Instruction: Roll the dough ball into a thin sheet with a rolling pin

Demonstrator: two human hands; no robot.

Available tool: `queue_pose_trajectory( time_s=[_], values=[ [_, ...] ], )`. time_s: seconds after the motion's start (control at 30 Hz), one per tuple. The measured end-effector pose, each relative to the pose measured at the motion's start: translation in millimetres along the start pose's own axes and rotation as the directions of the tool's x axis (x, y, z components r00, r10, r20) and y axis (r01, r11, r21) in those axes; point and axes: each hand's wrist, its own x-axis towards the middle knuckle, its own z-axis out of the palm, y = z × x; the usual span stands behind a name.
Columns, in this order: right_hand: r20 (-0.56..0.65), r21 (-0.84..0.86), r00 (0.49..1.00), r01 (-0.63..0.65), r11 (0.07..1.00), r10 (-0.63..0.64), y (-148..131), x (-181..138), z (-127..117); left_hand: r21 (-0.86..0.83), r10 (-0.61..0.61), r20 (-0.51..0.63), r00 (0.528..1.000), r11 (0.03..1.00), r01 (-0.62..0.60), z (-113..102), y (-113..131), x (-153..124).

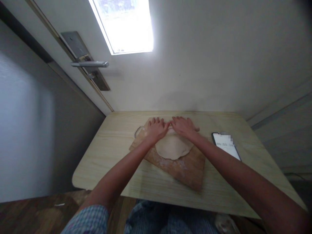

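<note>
Dough (pixel 173 148) lies flat on the cutting board (pixel 188 174), just nearer us than our grip. We stretch both arms forward, palms down, left hand (pixel 156 129) and right hand (pixel 183 126) side by side with thumbs close, fingers extended and slightly apart. A rolling pin (pixel 197 129) end, it seems, shows just right of our right hand.

Hands (pixel 156 129) (pixel 182 126) over dough (pixel 174 146), wooden board (pixel 188 172), phone (pixel 227 149)

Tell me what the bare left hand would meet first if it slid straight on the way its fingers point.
The left hand would likely meet the flat white door beyond the pale wooden tabletop; depth is unclear.
</note>
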Motion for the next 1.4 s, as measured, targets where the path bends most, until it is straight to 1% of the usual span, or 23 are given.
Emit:
queue_pose_trajectory(
  time_s=[0.07, 0.13, 0.2, 0.27, 0.3, 0.37, 0.43, 0.47, 0.5, 0.53, 0.57, 0.6, 0.63, 0.67, 0.7, 0.77, 0.87, 0.93, 1.0, 1.1, 1.2, 1.27, 1.4],
  values=[
    [0.043, -0.021, 0.998, 0.035, 0.999, -0.035, -1, -18, 1, -0.01, 0.023, 0.019, 1.0, 1.0, -0.023, -1, 2, -17],
    [0.026, -0.038, 0.998, 0.062, 0.997, -0.061, -3, -40, 4, -0.026, 0.069, 0.01, 0.998, 0.997, -0.069, 0, 4, -37],
    [-0.055, -0.061, 0.996, 0.069, 0.996, -0.073, -4, -60, 10, -0.046, 0.093, -0.021, 0.995, 0.995, -0.094, 3, 6, -55],
    [-0.155, -0.072, 0.983, 0.092, 0.993, -0.103, -3, -76, 17, -0.07, 0.092, -0.058, 0.994, 0.993, -0.096, 6, 8, -71],
    [-0.196, -0.073, 0.972, 0.121, 0.99, -0.133, -2, -82, 21, -0.085, 0.098, -0.072, 0.993, 0.991, -0.104, 7, 8, -77],
    [-0.249, -0.082, 0.944, 0.203, 0.976, -0.217, 2, -90, 26, -0.133, 0.15, -0.09, 0.985, 0.978, -0.161, 8, 7, -88],
    [-0.267, -0.097, 0.916, 0.283, 0.954, -0.299, 7, -94, 28, -0.204, 0.212, -0.112, 0.971, 0.951, -0.231, 5, 0, -97],
    [-0.265, -0.102, 0.908, 0.308, 0.946, -0.324, 10, -95, 27, -0.242, 0.222, -0.133, 0.966, 0.938, -0.249, 4, -6, -101],
    [-0.256, -0.103, 0.907, 0.319, 0.942, -0.335, 13, -96, 25, -0.28, 0.205, -0.164, 0.965, 0.928, -0.244, 2, -14, -104],
    [-0.242, -0.102, 0.911, 0.317, 0.943, -0.333, 16, -96, 22, -0.319, 0.158, -0.197, 0.968, 0.923, -0.215, 1, -23, -106],
    [-0.228, -0.099, 0.92, 0.304, 0.948, -0.319, 18, -96, 20, -0.356, 0.083, -0.229, 0.97, 0.92, -0.163, 1, -34, -107],
    [-0.219, -0.094, 0.931, 0.277, 0.956, -0.291, 22, -96, 17, -0.404, -0.022, -0.247, 0.969, 0.911, -0.082, 1, -46, -108],
    [-0.214, -0.082, 0.943, 0.242, 0.967, -0.254, 25, -95, 15, -0.462, -0.126, -0.23, 0.965, 0.887, 0.006, 2, -57, -108],
    [-0.215, -0.057, 0.953, 0.204, 0.977, -0.212, 28, -95, 14, -0.519, -0.2, -0.183, 0.963, 0.851, 0.078, 3, -68, -107],
    [-0.217, -0.015, 0.962, 0.166, 0.986, -0.165, 32, -95, 13, -0.565, -0.223, -0.13, 0.966, 0.818, 0.113, 5, -76, -107],
    [-0.199, 0.119, 0.978, 0.092, 0.989, -0.067, 38, -93, 14, -0.622, -0.204, -0.046, 0.978, 0.772, 0.132, 9, -88, -106],
    [-0.089, 0.354, 0.994, -0.024, 0.935, 0.06, 44, -89, 16, -0.658, -0.188, 0.022, 0.982, 0.737, 0.156, 12, -93, -108],
    [-0.011, 0.476, 0.992, -0.102, 0.874, 0.122, 45, -86, 15, -0.677, -0.218, 0.07, 0.973, 0.706, 0.207, 11, -91, -113],
    [0.037, 0.565, 0.984, -0.163, 0.809, 0.173, 46, -81, 13, -0.694, -0.245, 0.118, 0.962, 0.673, 0.256, 10, -87, -121],
    [0.108, 0.697, 0.96, -0.257, 0.669, 0.257, 49, -72, 10, -0.697, -0.263, 0.123, 0.957, 0.663, 0.272, 11, -77, -137],
    [0.182, 0.773, 0.938, -0.323, 0.546, 0.296, 55, -61, 8, -0.707, -0.278, 0.062, 0.959, 0.666, 0.239, 16, -70, -148],
    [0.22, 0.785, 0.935, -0.34, 0.517, 0.28, 58, -56, 6, -0.723, -0.288, 0.05, 0.956, 0.65, 0.233, 20, -68, -151],
    [0.266, 0.789, 0.927, -0.366, 0.493, 0.264, 60, -57, 4, -0.747, -0.316, 0.097, 0.944, 0.604, 0.279, 20, -66, -151]
  ],
)
